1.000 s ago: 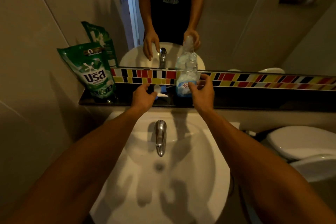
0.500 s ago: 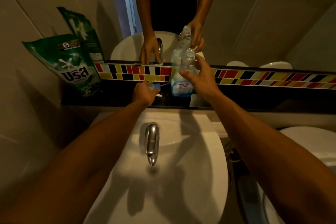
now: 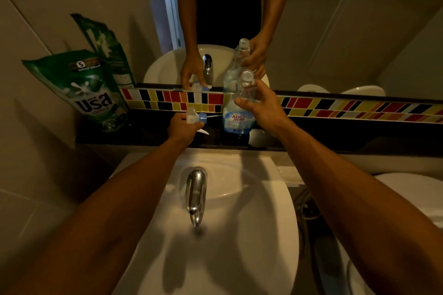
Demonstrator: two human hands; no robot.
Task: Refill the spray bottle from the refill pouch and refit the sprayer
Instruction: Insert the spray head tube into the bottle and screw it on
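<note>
A clear spray bottle with a blue label stands on the dark ledge behind the sink, its neck uncapped. My right hand grips it around the neck and shoulder. To its left, my left hand holds the white and blue sprayer head just above the ledge, its dip tube pointing toward the bottle. A green refill pouch leans upright against the wall at the ledge's left end.
A white sink with a chrome tap lies below my arms. A mirror above the coloured tile strip reflects a person, the bottle and the pouch. A white toilet sits at right.
My right hand has closed around the bottle's neck. My left hand has lifted the sprayer head off the ledge. The camera has moved closer and tilted.
</note>
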